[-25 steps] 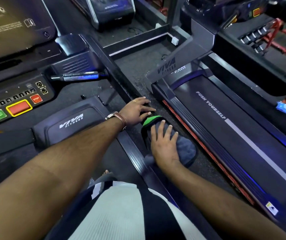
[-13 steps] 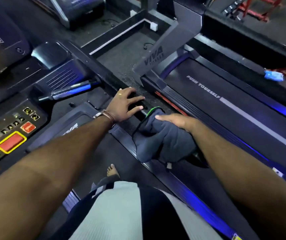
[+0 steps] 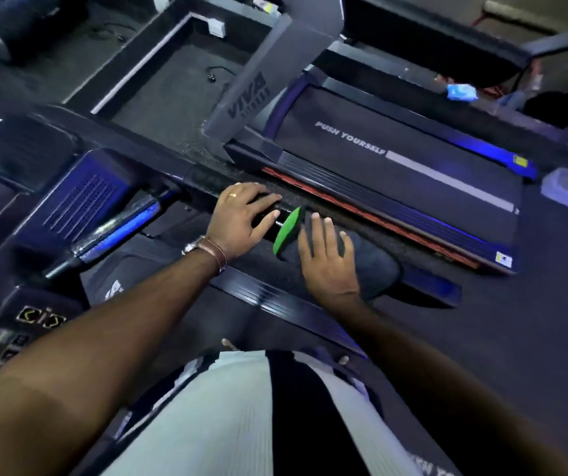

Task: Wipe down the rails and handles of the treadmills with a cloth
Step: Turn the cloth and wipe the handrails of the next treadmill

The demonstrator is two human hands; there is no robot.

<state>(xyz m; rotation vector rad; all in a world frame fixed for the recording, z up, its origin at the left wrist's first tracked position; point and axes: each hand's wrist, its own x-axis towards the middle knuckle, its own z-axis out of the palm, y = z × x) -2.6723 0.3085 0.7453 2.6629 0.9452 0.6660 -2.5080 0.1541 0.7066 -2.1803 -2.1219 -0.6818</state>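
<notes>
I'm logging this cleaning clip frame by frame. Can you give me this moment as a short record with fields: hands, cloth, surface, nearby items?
left hand: fingers spread, resting on the rail, holding nothing
right hand: flat on the cloth, pressing it onto the rail
cloth: dark, with a green edge, spread under the palm
neighbouring treadmill: belt reads PUSH YOURSELF
nearby: blue rag beyond that treadmill

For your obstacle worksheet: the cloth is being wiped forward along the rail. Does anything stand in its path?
Yes. The left hand rests on the rail directly ahead of the cloth, close to its green edge. The right hand presses flat on the cloth, nothing between them.
</notes>
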